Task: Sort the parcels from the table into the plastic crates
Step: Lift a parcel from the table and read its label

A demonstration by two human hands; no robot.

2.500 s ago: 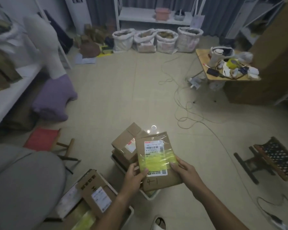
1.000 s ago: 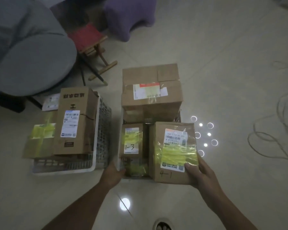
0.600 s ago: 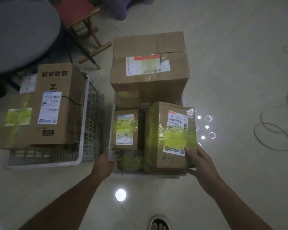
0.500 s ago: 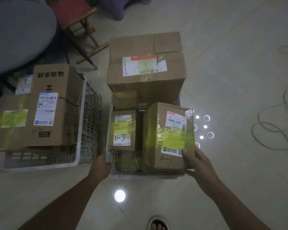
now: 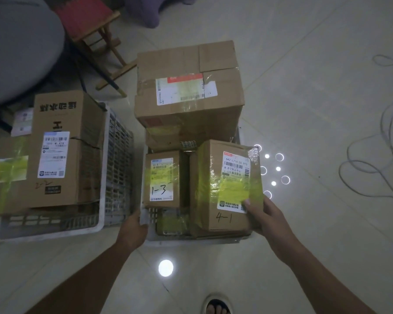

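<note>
Two white plastic crates stand on the floor. In the near crate (image 5: 168, 242) lies the brown parcel marked "4-1" (image 5: 225, 189), with yellow tape over its label. My right hand (image 5: 262, 215) grips its near right corner, thumb on the label. My left hand (image 5: 134, 230) holds the crate's near left rim. Beside "4-1" stands the smaller parcel marked "1-3" (image 5: 162, 179), and a large box (image 5: 188, 87) sits on top at the far end. The left crate (image 5: 55, 225) holds a tall box marked "2-2" (image 5: 61, 150) and a flat parcel (image 5: 7, 175).
A red folding stool (image 5: 93, 26) and a grey cushion (image 5: 16, 41) stand behind the left crate. Loose cables (image 5: 377, 155) lie on the tiled floor at the right. My sandalled foot (image 5: 216, 307) shows at the bottom edge.
I turned from the room to the crates and lowered the "4-1" parcel into the near crate beside "1-3". My left hand left the parcel and took the crate's rim.
</note>
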